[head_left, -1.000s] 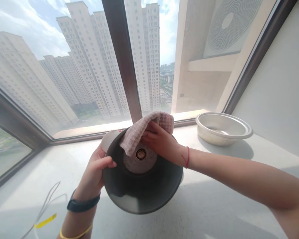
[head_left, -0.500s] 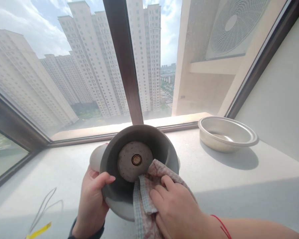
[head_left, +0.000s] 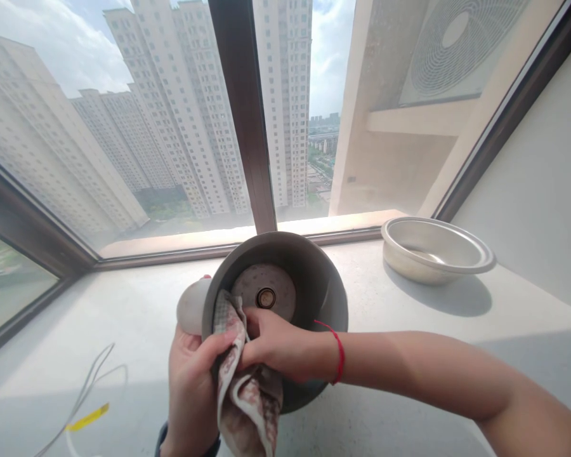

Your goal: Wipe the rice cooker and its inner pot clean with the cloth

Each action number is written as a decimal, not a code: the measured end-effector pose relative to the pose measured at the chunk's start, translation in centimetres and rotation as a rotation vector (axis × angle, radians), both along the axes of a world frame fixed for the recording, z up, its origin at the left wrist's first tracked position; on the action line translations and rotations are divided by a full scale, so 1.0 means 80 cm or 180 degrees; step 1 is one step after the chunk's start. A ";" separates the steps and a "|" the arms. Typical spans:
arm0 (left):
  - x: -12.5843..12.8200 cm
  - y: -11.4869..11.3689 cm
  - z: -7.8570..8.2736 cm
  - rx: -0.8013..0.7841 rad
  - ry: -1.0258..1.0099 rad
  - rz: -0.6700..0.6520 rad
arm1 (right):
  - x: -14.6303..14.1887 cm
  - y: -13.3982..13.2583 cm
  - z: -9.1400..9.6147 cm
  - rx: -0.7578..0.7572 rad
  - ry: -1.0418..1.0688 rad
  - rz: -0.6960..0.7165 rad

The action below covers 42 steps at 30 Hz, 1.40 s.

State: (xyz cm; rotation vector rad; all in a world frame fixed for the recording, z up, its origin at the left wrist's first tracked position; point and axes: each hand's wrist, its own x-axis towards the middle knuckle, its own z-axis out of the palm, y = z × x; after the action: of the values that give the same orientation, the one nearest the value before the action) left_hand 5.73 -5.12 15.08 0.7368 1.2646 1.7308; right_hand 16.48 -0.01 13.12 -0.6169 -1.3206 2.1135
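A round grey rice cooker body [head_left: 321,279] is tilted so that its hollow inside faces me, with a metal heating plate [head_left: 278,279] and a small round sensor at its bottom. My left hand [head_left: 195,374] grips the left side of the cooker, the thumb over its rim and resting against the cloth. Inside the opening, my right hand [head_left: 276,343] is closed on a patterned cloth [head_left: 247,406], pressing it to the left inner wall. The cloth's lower end hangs out over the front rim. A red string is round my right wrist.
A metal inner pot [head_left: 438,266] stands at the right, beside the window frame. On the left of the white sill [head_left: 137,317] lies a thin cable with a yellow tag [head_left: 88,416]. A large window [head_left: 171,158] rises behind the sill, with tall buildings outside.
My right hand has carried the cloth from the right front of the cooker's inside across to its left wall. My left hand keeps its hold on the cooker.
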 end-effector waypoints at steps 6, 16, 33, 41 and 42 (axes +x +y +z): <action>0.003 0.000 -0.006 0.0213 -0.0272 -0.0205 | -0.001 0.001 0.019 0.0636 -0.0194 -0.1333; 0.008 0.009 -0.022 0.0632 -0.0337 -0.0089 | 0.052 0.014 -0.034 0.5752 -0.2876 -0.0426; 0.015 0.017 -0.021 0.0705 -0.0256 -0.0119 | 0.078 -0.006 -0.007 0.4286 -0.4659 -0.0215; 0.024 0.005 -0.023 0.0862 -0.0218 -0.0329 | 0.058 -0.008 0.003 0.2713 -0.1427 -0.0537; 0.026 0.004 -0.024 0.0850 -0.0237 -0.0345 | 0.056 -0.001 0.005 0.2084 -0.0908 -0.1052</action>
State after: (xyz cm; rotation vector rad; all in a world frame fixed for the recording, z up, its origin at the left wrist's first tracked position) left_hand 7.77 -4.83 13.14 0.8689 0.9360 1.8399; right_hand 20.96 -0.07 13.51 -0.7906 -1.8007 1.2540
